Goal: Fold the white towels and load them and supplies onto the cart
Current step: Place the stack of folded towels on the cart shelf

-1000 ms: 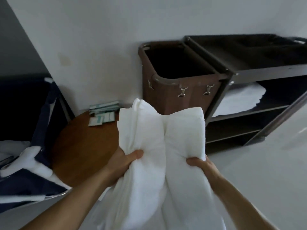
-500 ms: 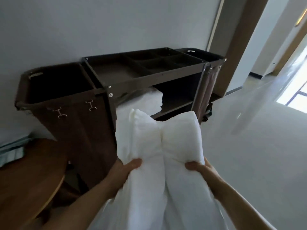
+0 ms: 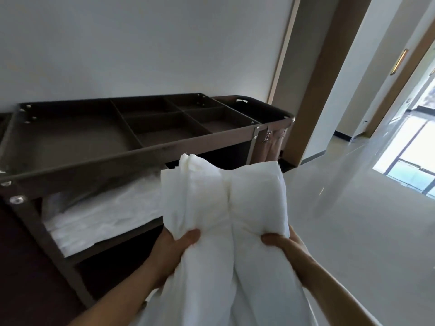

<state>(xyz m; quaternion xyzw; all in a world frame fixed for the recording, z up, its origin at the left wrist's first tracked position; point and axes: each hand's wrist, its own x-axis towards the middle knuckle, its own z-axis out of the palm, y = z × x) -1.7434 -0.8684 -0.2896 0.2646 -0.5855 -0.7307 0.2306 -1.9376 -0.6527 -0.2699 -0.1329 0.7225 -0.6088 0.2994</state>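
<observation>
The cart fills the left, nearer than half a second ago, with the wooden counter gone from view. Folded towels lie on its shelf. The left grip and right grip each clutch the white towel — bunched lengthwise, its far end raised toward the cart.

Fingers of my left hand and right hand are behind the white towel; I see thumbs only. Towel's lower end leaves frame bottom. Cart clipped at left. Shelf towel stack blurred, layers uncountable.
</observation>
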